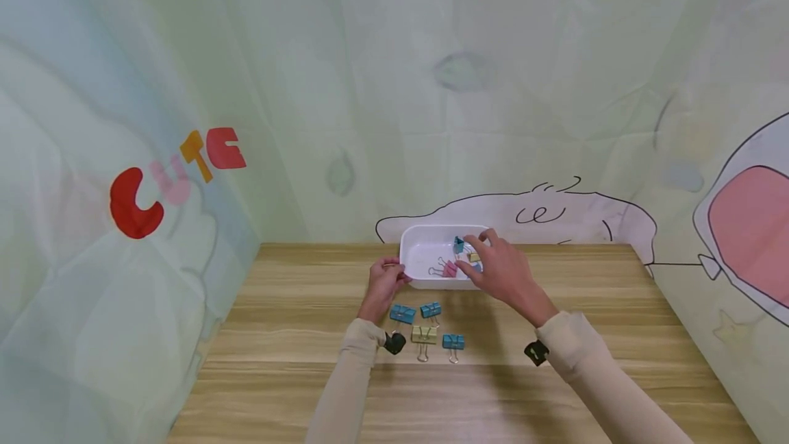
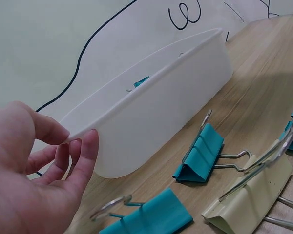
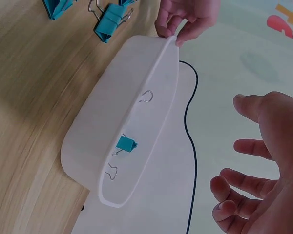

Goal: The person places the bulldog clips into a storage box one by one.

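Observation:
My left hand [image 1: 383,285] pinches the left end of a white plastic tray [image 1: 422,247], thumb on one side of the rim and fingers on the other. Over the tray's right end, my right hand [image 1: 507,271] has its fingers spread apart with nothing held between them. Just off its fingertips is a teal binder clip [image 3: 126,143], seen inside the tray's outline. A pink binder clip [image 1: 451,268] lies in the tray, with a yellow one [image 1: 474,257] partly behind the right fingers. In the left wrist view the tray wall hides most of its contents.
On the wooden table [image 1: 296,334] in front of the tray lie three teal binder clips, one [image 1: 403,314] beside the left wrist, and a cream binder clip [image 1: 424,335]. A printed cloth backdrop [image 1: 345,122] stands right behind the tray and along both sides.

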`<state>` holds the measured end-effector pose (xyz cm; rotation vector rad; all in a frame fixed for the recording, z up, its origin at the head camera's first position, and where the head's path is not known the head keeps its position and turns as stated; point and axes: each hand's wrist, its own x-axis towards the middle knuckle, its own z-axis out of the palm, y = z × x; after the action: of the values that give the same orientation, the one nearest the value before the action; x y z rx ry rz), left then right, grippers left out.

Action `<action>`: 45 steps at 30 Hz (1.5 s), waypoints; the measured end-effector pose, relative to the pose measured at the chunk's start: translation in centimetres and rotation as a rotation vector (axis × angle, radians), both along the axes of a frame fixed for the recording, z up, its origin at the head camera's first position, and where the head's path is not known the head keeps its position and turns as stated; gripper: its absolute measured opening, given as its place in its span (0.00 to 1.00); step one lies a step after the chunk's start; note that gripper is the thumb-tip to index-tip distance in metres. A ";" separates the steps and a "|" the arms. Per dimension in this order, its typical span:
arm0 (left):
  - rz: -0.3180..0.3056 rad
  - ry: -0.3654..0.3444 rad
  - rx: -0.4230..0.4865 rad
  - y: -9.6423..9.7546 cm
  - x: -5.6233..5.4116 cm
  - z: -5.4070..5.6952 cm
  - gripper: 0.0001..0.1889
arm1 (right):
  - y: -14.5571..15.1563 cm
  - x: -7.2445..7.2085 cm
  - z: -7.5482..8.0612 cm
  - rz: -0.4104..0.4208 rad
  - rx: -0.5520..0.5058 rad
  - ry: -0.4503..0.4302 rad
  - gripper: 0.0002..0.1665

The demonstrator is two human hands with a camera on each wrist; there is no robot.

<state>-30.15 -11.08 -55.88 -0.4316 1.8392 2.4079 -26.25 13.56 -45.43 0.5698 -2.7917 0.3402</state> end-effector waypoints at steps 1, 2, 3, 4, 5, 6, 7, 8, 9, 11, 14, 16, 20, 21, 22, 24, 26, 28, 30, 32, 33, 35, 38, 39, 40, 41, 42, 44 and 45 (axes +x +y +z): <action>0.000 -0.002 0.000 0.0 0.0 0.0 0.16 | 0.0 0.1 -0.1 -0.001 0.001 -0.001 0.34; -0.001 -0.004 -0.001 0.0 0.0 0.0 0.16 | 0.1 0.3 -0.2 -0.001 0.001 -0.001 0.33; -0.003 -0.005 -0.001 0.0 0.0 0.0 0.16 | 0.1 0.4 -0.4 0.001 -0.001 -0.003 0.33; -0.004 -0.007 -0.002 0.0 0.1 0.1 0.16 | 0.2 0.6 -0.5 0.003 -0.006 -0.008 0.32; -0.006 -0.008 -0.003 0.1 0.1 0.1 0.16 | 0.3 0.7 -0.7 0.004 -0.007 -0.013 0.31; -0.007 -0.010 -0.003 0.1 0.1 0.1 0.16 | 0.3 0.9 -0.9 0.004 -0.005 -0.017 0.31; -0.007 -0.012 -0.003 0.1 0.1 0.2 0.16 | 0.4 1.0 -1.1 0.003 -0.005 -0.026 0.30; -0.009 -0.014 -0.003 0.1 0.1 0.2 0.17 | 0.4 1.2 -1.3 0.004 -0.002 -0.034 0.30; -0.009 -0.010 -0.004 0.1 0.1 0.2 0.17 | 0.5 1.4 -1.5 0.004 0.004 -0.043 0.30; -0.010 -0.005 -0.005 0.1 0.1 0.2 0.17 | 0.6 1.8 -2.0 0.008 0.021 -0.060 0.30; -0.017 -0.006 -0.006 0.0 0.1 0.4 0.18 | 0.7 2.4 -2.7 0.022 0.039 -0.077 0.30; -0.015 -0.004 -0.009 0.0 0.2 0.4 0.18 | 0.8 2.9 -3.3 0.033 0.038 -0.081 0.30; -0.007 0.005 -0.018 0.2 0.3 0.4 0.17 | 0.9 3.7 -4.8 0.043 0.009 -0.109 0.29; -0.009 0.006 -0.019 0.2 0.4 0.4 0.17 | 0.9 3.9 -5.2 0.046 -0.003 -0.124 0.28; -0.009 0.005 -0.019 0.3 0.4 0.4 0.17 | 0.9 4.1 -5.7 0.048 -0.007 -0.135 0.27; -0.011 0.009 -0.016 0.2 0.3 0.3 0.17 | 0.9 4.5 -6.5 0.059 -0.014 -0.154 0.27; -0.010 0.014 -0.009 0.2 0.3 0.2 0.17 | 0.9 4.9 -7.4 0.076 -0.006 -0.155 0.26; -0.007 0.019 0.000 0.1 0.2 0.2 0.17 | 0.9 5.3 -8.1 0.096 -0.002 -0.145 0.27; -0.006 0.024 0.003 0.1 0.2 0.2 0.18 | 0.8 5.8 -8.8 0.116 -0.007 -0.140 0.27; -0.005 0.026 0.004 0.1 0.3 0.2 0.18 | 0.8 6.2 -9.5 0.131 -0.013 -0.141 0.27; -0.006 0.029 0.004 0.1 0.3 0.3 0.18 | 0.8 6.4 -9.8 0.139 -0.023 -0.148 0.28; -0.008 0.033 0.005 0.1 0.2 0.2 0.18 | 0.8 6.9 -10.5 0.150 -0.049 -0.163 0.28; -0.008 0.038 0.008 0.1 0.1 0.1 0.18 | 0.8 7.6 -11.3 0.157 -0.090 -0.191 0.28; -0.007 0.038 0.010 0.1 0.1 0.0 0.17 | 0.7 7.8 -11.6 0.156 -0.099 -0.200 0.28; -0.006 0.039 0.010 0.1 0.1 0.0 0.17 | 0.7 8.0 -11.8 0.155 -0.110 -0.208 0.28; -0.005 0.040 0.011 0.1 0.0 0.0 0.17 | 0.7 8.1 -12.1 0.150 -0.112 -0.220 0.28; -0.003 0.039 0.011 0.1 0.0 0.0 0.17 | 0.6 8.3 -12.2 0.146 -0.117 -0.228 0.27; -0.005 0.040 0.010 0.1 0.0 0.1 0.17 | 0.6 8.5 -12.6 0.137 -0.120 -0.239 0.27; -0.006 0.036 0.010 0.1 0.1 0.1 0.17 | 0.6 8.6 -12.8 0.133 -0.125 -0.240 0.26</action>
<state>-30.09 -10.98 -55.78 -0.3838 1.8384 2.4355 -17.62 14.15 -58.20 0.7302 -2.9369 0.6463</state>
